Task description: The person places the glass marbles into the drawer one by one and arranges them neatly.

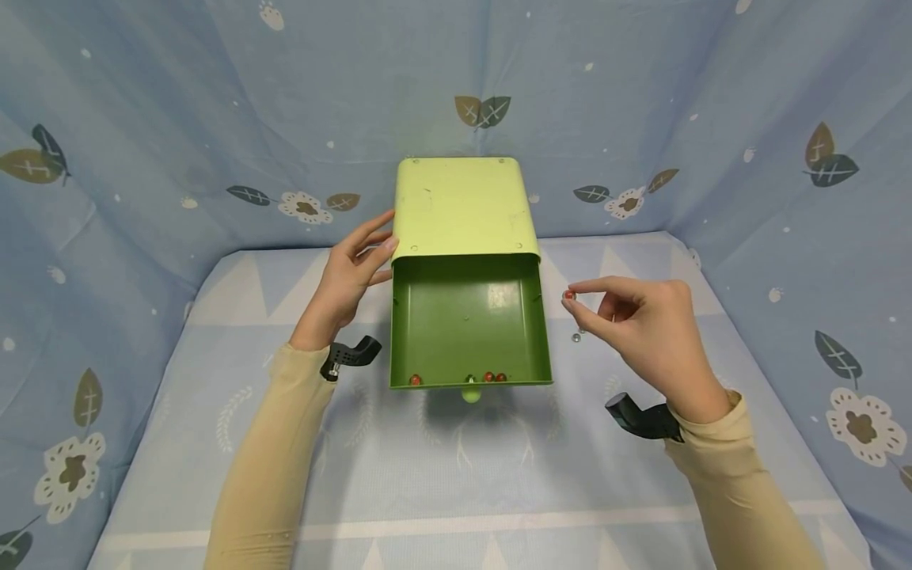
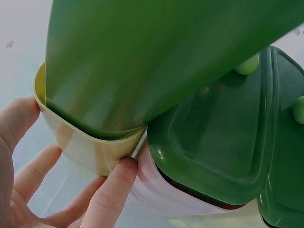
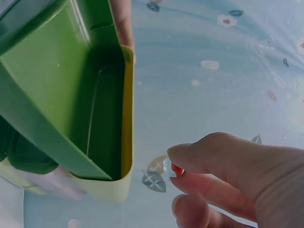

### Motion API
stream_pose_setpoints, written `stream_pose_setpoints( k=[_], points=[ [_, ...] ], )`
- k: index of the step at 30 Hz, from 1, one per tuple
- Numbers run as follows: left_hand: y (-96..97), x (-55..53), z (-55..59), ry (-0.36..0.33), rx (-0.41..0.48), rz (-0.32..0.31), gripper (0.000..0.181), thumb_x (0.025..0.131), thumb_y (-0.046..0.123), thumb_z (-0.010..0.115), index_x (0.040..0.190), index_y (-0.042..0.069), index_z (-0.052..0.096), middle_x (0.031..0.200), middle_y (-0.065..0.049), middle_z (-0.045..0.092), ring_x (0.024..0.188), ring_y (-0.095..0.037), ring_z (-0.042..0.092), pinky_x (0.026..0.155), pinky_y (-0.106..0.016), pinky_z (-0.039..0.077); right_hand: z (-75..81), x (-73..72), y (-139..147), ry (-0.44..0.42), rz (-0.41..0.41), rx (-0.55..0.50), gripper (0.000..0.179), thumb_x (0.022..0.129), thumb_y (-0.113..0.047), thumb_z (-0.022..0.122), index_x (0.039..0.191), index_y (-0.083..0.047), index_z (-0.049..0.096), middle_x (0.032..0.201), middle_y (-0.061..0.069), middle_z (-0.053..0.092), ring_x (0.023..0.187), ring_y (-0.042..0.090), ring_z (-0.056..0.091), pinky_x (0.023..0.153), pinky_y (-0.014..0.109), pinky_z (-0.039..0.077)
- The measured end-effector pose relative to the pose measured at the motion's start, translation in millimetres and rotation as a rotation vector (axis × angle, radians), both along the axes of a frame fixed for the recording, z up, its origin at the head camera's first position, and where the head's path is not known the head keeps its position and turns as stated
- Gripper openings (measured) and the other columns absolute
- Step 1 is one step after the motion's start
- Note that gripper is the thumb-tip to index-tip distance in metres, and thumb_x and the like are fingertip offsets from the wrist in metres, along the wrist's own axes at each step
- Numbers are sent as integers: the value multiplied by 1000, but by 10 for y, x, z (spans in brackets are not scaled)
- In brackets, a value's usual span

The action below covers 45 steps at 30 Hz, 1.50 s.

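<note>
Nearest: tan sleeves (image 1: 264, 467) on both forearms, above the pale patterned table (image 1: 499, 507); a black mount (image 1: 644, 418) at each wrist. Next, the green drawer (image 1: 466, 317), standing well out of its cabinet (image 1: 463, 206) toward the person, round knob (image 1: 471, 393) at centre front. Inside, along the front wall: a red marble (image 1: 416, 380) near the left corner, a greenish marble (image 1: 470, 379) behind the knob, a red pair (image 1: 495, 378) just right of that. Small clear marbles (image 1: 575, 337) lie on the table, right of the drawer. Right hand (image 1: 644, 321): thumb and index finger pinch a red-and-clear marble (image 1: 569, 294) at their tips, above the table and apart from the drawer. Left hand (image 1: 349, 273): fingers spread, fairly straight, tips touching the cabinet's left side near its front edge; nothing grasped. Left wrist view: more green fronts (image 2: 213, 142) below, in pink and cream casings. Farthest: cabinet's yellow-green top, then blue leaf-and-flower cloth (image 1: 399, 71).
</note>
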<state>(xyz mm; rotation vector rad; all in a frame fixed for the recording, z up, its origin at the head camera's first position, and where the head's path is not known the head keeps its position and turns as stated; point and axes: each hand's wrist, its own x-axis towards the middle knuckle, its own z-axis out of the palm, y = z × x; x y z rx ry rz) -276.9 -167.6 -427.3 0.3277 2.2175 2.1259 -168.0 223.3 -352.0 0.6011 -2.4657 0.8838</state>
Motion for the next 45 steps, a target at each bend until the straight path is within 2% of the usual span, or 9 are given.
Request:
stream_pose_setpoints(
  k=[16, 23, 34, 45],
  points=[
    [1, 20, -10, -4, 5, -1, 58, 114, 33, 64, 169, 29, 47, 161, -15, 46, 147, -33, 52, 116, -59, 53, 123, -57, -201, -5, 34, -63, 15, 91, -11, 93, 102, -20, 91, 58, -16, 59, 48, 7, 49, 44, 18, 30],
    [-5, 20, -19, -3, 2, 3, 57, 114, 33, 64, 169, 29, 47, 161, -15, 46, 147, -33, 52, 115, -59, 53, 144, -123, -305, -13, 71, -93, 12, 92, -11, 92, 102, -19, 91, 58, -16, 59, 47, 7, 49, 45, 20, 34],
    [1, 12, -12, 4, 2, 1, 57, 114, 32, 64, 169, 29, 47, 161, -15, 47, 145, -33, 53, 115, -59, 54, 128, -226, -449, -34, 138, -71, 11, 93, -8, 90, 100, -15, 90, 56, -15, 56, 47, 8, 48, 44, 21, 35],
    [1, 9, 6, 14, 4, 2, 57, 115, 31, 64, 169, 27, 47, 160, -15, 47, 144, -33, 54, 113, -59, 55, 126, -340, -592, -17, 186, -16, 6, 95, -11, 89, 100, -12, 89, 56, -13, 58, 49, 6, 50, 46, 22, 35]
  ],
)
